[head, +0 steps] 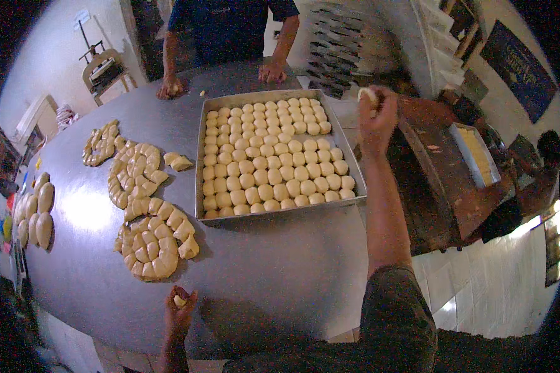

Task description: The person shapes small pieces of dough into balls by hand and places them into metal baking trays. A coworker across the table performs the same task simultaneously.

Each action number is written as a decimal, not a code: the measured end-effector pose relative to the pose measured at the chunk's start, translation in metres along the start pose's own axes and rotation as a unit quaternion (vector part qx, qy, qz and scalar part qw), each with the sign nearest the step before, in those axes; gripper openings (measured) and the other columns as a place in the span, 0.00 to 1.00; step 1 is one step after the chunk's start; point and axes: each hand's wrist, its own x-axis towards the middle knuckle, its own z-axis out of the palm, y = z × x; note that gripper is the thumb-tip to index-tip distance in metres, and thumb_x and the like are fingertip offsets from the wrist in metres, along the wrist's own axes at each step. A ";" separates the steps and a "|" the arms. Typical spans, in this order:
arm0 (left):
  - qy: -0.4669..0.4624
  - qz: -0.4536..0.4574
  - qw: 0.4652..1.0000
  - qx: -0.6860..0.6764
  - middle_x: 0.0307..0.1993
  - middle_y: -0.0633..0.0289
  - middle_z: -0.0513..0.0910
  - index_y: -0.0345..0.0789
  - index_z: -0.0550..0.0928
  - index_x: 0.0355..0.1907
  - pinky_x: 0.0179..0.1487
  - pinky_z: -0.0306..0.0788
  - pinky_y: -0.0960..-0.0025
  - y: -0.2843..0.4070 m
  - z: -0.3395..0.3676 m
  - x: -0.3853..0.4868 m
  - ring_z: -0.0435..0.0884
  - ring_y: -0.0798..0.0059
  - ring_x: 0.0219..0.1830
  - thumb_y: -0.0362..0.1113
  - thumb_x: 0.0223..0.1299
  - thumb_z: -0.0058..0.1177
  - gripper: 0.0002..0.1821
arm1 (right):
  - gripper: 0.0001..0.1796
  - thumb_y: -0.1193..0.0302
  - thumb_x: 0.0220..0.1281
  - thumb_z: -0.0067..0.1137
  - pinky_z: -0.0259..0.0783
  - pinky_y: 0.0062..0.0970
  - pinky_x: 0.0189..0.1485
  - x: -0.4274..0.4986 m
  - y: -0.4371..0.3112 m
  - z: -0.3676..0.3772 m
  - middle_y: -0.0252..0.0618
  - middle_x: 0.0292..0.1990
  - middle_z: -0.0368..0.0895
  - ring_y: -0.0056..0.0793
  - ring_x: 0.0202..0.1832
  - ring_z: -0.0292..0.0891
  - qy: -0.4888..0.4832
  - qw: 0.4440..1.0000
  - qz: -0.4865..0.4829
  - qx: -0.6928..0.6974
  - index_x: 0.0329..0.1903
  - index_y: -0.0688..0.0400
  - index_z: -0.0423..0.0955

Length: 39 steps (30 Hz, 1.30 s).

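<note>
My left hand (173, 311) is at the near side of the metal table (261, 261), with its fingers curled around a small dough piece (180, 301). My right hand (379, 116) is raised past the right side of a large metal baking tray (280, 215). It grips a pale dough piece (367, 94) near the fingertips. Rows of smooth dough balls (274, 176) fill most of the tray, with a gap at the right side. Left of the tray lie coils of cut dough (150, 249), and a short separate dough strip (178, 161) sits close to the tray's wall.
Several oblong dough loaves (45, 196) lie at the table's left. Across the table a person in a dark shirt (228, 28) rests both hands on its edge. A brown wooden bench (441, 182) to the right bears a long filled pan (476, 156). A press-like machine (103, 70) stands back left.
</note>
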 end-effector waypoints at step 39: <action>0.253 0.156 0.908 0.294 0.45 0.49 0.79 0.37 0.82 0.43 0.50 0.71 0.55 0.003 -0.102 0.118 0.76 0.50 0.47 0.47 0.61 0.53 0.17 | 0.19 0.67 0.59 0.55 0.55 0.48 0.62 -0.363 -0.237 -0.120 0.50 0.54 0.69 0.51 0.56 0.63 -0.438 0.892 -0.064 -0.096 0.51 0.59 0.70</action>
